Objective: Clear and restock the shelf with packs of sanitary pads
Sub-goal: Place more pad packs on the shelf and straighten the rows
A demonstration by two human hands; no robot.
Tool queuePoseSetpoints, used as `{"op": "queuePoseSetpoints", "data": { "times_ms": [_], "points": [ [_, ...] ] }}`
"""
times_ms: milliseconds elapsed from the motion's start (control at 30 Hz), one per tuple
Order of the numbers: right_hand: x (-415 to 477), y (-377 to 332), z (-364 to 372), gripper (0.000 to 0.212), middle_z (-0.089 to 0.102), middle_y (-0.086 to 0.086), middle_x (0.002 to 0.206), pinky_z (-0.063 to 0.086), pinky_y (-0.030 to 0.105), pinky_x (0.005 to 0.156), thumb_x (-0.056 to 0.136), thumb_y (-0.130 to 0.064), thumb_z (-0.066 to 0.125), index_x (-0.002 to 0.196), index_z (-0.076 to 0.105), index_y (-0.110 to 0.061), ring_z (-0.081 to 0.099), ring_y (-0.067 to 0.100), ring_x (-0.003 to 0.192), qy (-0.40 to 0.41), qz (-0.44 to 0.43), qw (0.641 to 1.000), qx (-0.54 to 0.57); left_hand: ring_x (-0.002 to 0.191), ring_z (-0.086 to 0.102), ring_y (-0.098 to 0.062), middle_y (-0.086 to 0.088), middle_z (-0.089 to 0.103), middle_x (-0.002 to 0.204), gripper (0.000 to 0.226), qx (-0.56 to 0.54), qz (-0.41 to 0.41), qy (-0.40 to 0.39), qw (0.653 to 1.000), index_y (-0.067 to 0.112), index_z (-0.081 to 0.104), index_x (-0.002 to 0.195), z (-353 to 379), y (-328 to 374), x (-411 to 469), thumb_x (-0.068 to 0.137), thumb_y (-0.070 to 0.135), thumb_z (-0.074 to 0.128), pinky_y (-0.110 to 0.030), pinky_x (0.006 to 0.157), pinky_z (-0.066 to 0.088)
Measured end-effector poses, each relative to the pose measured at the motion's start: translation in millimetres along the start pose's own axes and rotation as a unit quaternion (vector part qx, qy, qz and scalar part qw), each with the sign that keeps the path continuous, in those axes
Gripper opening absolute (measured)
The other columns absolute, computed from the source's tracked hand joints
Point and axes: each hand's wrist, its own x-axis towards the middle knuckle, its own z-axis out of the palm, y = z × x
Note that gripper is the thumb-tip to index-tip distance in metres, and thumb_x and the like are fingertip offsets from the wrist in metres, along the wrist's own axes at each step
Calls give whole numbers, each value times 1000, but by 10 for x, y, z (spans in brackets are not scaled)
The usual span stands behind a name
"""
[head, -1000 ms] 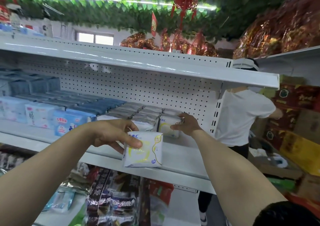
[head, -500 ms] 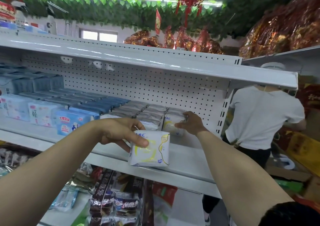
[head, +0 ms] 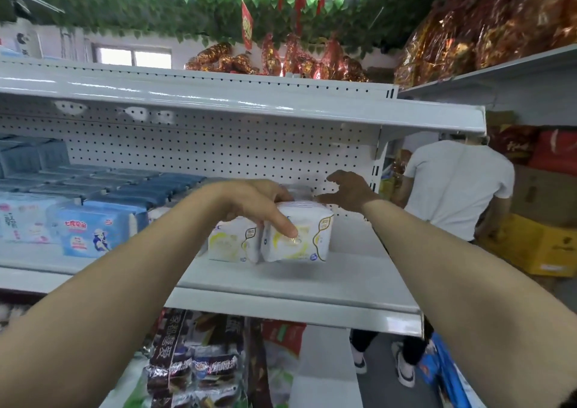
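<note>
Packs of sanitary pads point(head: 93, 232) in blue and pale wrappers fill the left part of the shelf point(head: 312, 286), in rows running back to its perforated back panel point(head: 218, 145). Under the shelf, a little further right, dark snack bags point(head: 187, 370) are stacked.

Near the shelf's middle a standing white-and-yellow pack point(head: 232, 242) sits upright on the board, its printed face to the front. Touching its right side is a second white-and-yellow pack point(head: 296, 236). The left hand point(head: 259, 203) grips this one from above, with the thumb across the printed front and the other fingers curled over the top. It is low over the shelf board with a shadow under it; whether its bottom touches the board cannot be told.

Just behind and right of it, over the shelf's bare right part, the right hand point(head: 349, 190) hovers with fingers spread and bent, holding nothing. Its thumb points toward the held pack's top, and contact there is unclear.

Past the shelf's right end a person in a white shirt point(head: 456, 186) stands turned away, next to a yellow box point(head: 537, 245).
</note>
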Motion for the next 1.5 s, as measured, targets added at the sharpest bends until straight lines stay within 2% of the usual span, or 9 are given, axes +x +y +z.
{"op": "queuePoseSetpoints", "data": {
  "times_ms": [167, 333, 467, 633, 767, 933, 1133, 1267, 1500],
  "points": [
    [-218, 106, -399, 74, 48, 7, 147, 38, 31, 102, 84, -52, 75, 143, 49, -18, 48, 25, 133, 11, 16, 999, -51, 107, 60, -16, 11, 61, 119, 65, 203, 4, 35, 979, 32, 55, 127, 0, 96, 497, 70, 39, 84, -40, 98, 51],
    [-408, 200, -567, 73, 45, 6, 149, 42, 34, 106, 84, -54, 74, 143, 47, -21, 48, 24, 133, 14, 36, 996, -80, 116, 57, -21, 3, 59, 129, 67, 254, -9, 16, 967, 23, 54, 134, -11, 24, 808, 76, 37, 84, -39, 103, 47],
    [-504, 281, -558, 73, 45, 2, 150, 40, 30, 101, 84, -59, 70, 143, 48, -23, 47, 23, 133, 14, 43, 993, -106, 117, 57, -22, 0, 59, 131, 66, 254, -12, 21, 967, 17, 53, 135, 7, -77, 908, 79, 35, 83, -37, 103, 46],
    [-561, 347, -504, 72, 50, 2, 147, 36, 23, 90, 85, -63, 67, 142, 49, -24, 49, 22, 132, 0, 68, 992, -108, 121, 52, -23, -3, 54, 135, 73, 268, -22, 38, 962, 16, 47, 139, 25, -165, 973, 79, 38, 83, -27, 90, 43],
    [-578, 358, -380, 70, 51, 1, 144, 36, 25, 96, 86, -65, 64, 142, 49, -25, 43, 22, 136, -11, 77, 992, -103, 127, 42, -26, -3, 52, 138, 74, 286, -26, 61, 956, 20, 45, 139, 12, -243, 1054, 78, 41, 82, -31, 96, 41],
    [-590, 294, -275, 67, 49, 2, 146, 43, 33, 107, 85, -55, 72, 140, 51, -22, 50, 20, 130, -20, 77, 995, -62, 129, 36, -28, -4, 51, 137, 77, 293, -32, 62, 953, 20, 44, 140, -11, -293, 1099, 78, 41, 82, -37, 101, 42],
    [-595, 195, -258, 67, 50, 2, 139, 44, 33, 105, 83, -51, 76, 139, 49, -26, 49, 20, 128, -20, 75, 995, -58, 122, 42, -30, -6, 57, 118, 68, 315, -45, 57, 946, 12, 50, 132, -25, -267, 1096, 78, 39, 82, -36, 91, 48],
    [-617, 145, -236, 61, 47, 5, 139, 42, 31, 104, 90, -52, 67, 141, 48, -24, 49, 20, 127, -15, 78, 995, -53, 127, 41, -30, -7, 54, 134, 76, 314, -48, 64, 946, 14, 44, 141, -28, -266, 1090, 80, 41, 81, -36, 100, 44],
    [-666, 115, -230, 55, 50, 4, 144, 35, 27, 102, 97, -55, 54, 141, 50, -23, 46, 21, 132, -13, 87, 995, -44, 128, 47, -28, -6, 53, 140, 80, 312, -61, 69, 945, 12, 43, 143, 28, -279, 1079, 79, 41, 82, -36, 106, 43]
  ]
}}
